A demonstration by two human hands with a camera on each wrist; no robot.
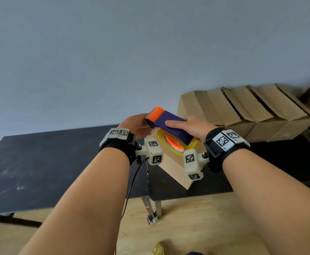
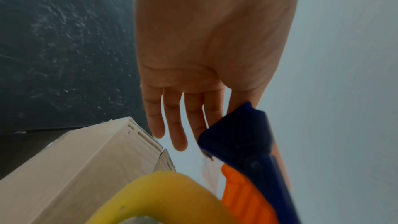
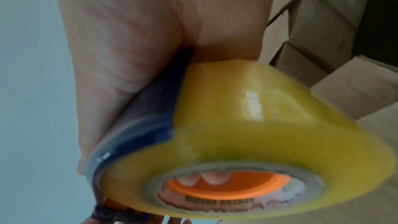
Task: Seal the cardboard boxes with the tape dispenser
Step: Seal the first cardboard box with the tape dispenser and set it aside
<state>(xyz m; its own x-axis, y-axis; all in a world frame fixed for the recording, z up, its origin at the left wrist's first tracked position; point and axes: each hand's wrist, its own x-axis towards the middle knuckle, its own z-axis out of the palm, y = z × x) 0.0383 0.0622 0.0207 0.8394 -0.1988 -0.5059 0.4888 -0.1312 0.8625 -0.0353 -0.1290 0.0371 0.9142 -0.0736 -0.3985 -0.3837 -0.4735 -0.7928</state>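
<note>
My right hand (image 1: 184,126) grips the purple tape dispenser (image 1: 170,124) from above, thumb along its top; its orange front end points up and left. The yellow tape roll (image 1: 174,142) sits under it, close up in the right wrist view (image 3: 247,117). Below the dispenser a small cardboard box (image 1: 174,168) stands tilted on the black table (image 1: 40,162). My left hand (image 1: 141,126) is at the dispenser's front end. In the left wrist view its fingers (image 2: 178,134) hang straight beside the dispenser tip (image 2: 247,139), above the box (image 2: 86,159). A clear strip of tape (image 2: 210,171) hangs from the tip.
Several closed cardboard boxes (image 1: 251,111) lean in a row at the back right of the table, against the grey wall. Table legs (image 1: 150,205) stand on a wooden floor (image 1: 196,223). A black cable hangs from my left wrist.
</note>
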